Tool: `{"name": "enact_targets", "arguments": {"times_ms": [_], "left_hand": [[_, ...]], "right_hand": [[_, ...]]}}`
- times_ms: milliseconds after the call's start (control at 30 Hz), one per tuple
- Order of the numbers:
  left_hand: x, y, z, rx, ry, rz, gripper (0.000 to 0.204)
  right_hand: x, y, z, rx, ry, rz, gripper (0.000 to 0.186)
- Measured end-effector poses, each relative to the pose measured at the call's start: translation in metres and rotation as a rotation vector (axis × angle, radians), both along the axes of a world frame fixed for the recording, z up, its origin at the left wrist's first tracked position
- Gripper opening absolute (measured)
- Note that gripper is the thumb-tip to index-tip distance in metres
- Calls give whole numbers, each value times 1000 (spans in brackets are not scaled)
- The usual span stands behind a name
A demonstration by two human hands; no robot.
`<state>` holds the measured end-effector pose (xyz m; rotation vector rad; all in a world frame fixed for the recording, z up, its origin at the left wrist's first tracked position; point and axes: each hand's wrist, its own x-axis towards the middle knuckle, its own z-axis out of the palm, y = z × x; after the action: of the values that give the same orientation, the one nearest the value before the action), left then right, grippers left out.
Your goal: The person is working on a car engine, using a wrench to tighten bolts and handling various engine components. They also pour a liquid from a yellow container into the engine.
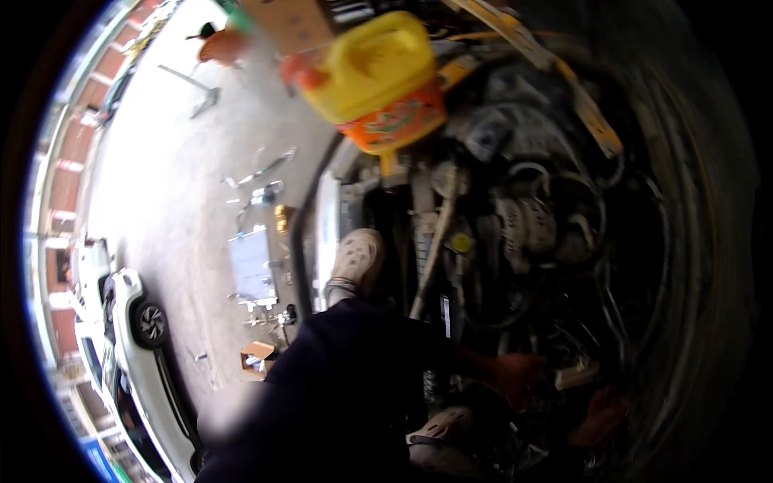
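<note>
Low in the engine bay, my left hand (519,378) reaches out from a dark sleeve among hoses and metal parts. Farther right and lower, my right hand (600,414) shows dimly in shadow. Between the two lies a pale blocky part (578,374), beside the fingers; contact cannot be made out. Blur and darkness hide how the fingers of either hand are bent. Dark clothing fills the lower middle, with one light clog (358,256) above it and another clog (443,423) by the left forearm.
A yellow jug (378,72) with an orange label stands over the bay's far side, near a yellow metal bar (592,121). On the floor at left lie a grey flat panel (254,266), loose parts and a small cardboard box (258,358). A white car (145,386) is parked beyond.
</note>
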<state>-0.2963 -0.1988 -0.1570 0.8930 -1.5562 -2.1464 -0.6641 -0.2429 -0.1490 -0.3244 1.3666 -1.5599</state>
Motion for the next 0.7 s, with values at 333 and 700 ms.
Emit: {"name": "enact_targets", "arguments": {"times_ms": [333,700], "left_hand": [[26,-48,45,-298,122,205,115],[25,-45,44,113,144,234,120]], "right_hand": [[-25,-6,-15,-221,-321,199,46],[-102,7,-35,-245,-240,300,64]]}}
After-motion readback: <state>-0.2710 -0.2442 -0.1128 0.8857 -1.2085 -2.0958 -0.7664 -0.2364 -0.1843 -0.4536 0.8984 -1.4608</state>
